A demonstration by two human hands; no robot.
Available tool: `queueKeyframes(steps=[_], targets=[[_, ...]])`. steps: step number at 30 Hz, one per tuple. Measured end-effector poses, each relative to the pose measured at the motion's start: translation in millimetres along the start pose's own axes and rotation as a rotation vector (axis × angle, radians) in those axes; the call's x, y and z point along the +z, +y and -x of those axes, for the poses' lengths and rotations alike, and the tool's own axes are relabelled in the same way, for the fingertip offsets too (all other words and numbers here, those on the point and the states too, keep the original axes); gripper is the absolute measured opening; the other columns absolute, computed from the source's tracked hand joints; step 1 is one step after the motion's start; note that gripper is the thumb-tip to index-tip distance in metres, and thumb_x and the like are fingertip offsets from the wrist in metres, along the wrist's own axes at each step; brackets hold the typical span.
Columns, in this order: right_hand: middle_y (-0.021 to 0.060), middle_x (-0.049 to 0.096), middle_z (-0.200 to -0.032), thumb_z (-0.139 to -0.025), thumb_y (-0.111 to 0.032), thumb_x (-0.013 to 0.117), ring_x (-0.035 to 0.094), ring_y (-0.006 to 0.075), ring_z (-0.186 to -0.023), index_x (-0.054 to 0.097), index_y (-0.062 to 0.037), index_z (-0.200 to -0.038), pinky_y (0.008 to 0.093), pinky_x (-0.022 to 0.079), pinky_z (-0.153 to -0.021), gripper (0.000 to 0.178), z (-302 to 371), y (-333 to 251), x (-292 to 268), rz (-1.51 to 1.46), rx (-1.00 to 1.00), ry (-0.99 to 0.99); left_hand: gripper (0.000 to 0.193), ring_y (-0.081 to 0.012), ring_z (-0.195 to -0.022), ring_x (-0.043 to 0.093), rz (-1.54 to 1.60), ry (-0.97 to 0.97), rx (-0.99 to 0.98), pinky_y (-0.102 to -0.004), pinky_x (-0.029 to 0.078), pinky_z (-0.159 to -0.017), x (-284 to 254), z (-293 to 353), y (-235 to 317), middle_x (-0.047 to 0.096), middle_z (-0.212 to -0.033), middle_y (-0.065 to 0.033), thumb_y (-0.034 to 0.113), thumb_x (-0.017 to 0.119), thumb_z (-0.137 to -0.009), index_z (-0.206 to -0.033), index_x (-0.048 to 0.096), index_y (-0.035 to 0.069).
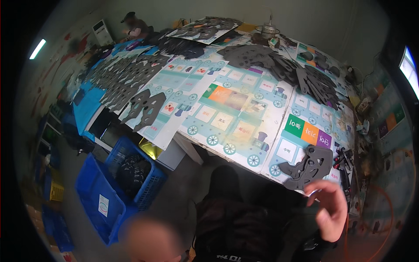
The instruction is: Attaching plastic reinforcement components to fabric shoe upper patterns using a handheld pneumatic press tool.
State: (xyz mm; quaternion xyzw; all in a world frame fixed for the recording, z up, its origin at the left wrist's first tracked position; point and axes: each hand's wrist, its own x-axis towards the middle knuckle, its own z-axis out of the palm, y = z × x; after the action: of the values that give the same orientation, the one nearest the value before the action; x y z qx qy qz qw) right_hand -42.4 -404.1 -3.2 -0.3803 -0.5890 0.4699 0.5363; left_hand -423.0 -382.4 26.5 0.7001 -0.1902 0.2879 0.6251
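Observation:
Near the table's front right edge lies a dark grey curved part with cut-out holes [309, 167]. My right hand [329, 208] is just in front of it, fingers bent and thumb held apart, with nothing plainly held; I cannot tell whether the fingertips touch the part. My left hand [150, 238] shows only as a smeared, rounded shape at the lower edge, its fingers not distinguishable. Under the grey part is a printed sheet [248, 131] with coloured blocks and train pictures, covering the table.
Many similar grey parts [131, 78] lie in rows on the left, with another heap [262, 59] farther back. Black-and-red tools [344, 163] lie at the right edge. Blue crates [98, 196] stand on the floor at left. Another person [136, 27] is at the far left.

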Motion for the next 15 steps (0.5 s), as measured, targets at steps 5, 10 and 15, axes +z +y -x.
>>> queueKeyframes(steps=[5,10,15], targets=[[0.0293,0.058,-0.140,-0.090,-0.033,0.085,0.059,0.0408,-0.129,0.041,0.0110,-0.152,0.0459,0.046,-0.110,0.088,-0.5,10.0,51.3,-0.205,-0.484,-0.750,0.034,-0.0231,-0.068,0.070,0.056,-0.027,0.089,-0.0303,0.052,-0.055,-2.0,-26.4,-11.4,0.073,-0.092,-0.0131,0.029,0.085,-0.091,-0.098,0.074,-0.003],[0.0182,0.070,-0.112,-0.096,-0.017,0.075,0.066,0.0342,-0.086,0.062,0.0073,-0.129,0.0419,0.054,-0.076,0.043,-9.4,-21.9,70.8,-0.353,0.038,-1.095,0.032,-0.0281,-0.065,0.067,0.033,0.142,0.051,-0.0329,0.053,-0.054,0.0,-13.4,-18.6,0.070,-0.087,-0.0181,0.023,0.079,-0.097,-0.095,0.071,-0.008],[0.0144,0.067,-0.083,-0.092,-0.009,0.078,0.058,0.0289,-0.069,0.069,0.0009,-0.086,0.0374,0.044,-0.064,0.015,-23.9,-30.5,67.9,-0.472,-0.185,-0.766,0.014,-0.0319,-0.058,0.064,-0.035,0.373,0.112,-0.0346,0.053,-0.051,-2.4,-22.7,-28.7,0.069,-0.078,-0.0218,-0.001,0.072,-0.093,-0.085,0.070,-0.012]])
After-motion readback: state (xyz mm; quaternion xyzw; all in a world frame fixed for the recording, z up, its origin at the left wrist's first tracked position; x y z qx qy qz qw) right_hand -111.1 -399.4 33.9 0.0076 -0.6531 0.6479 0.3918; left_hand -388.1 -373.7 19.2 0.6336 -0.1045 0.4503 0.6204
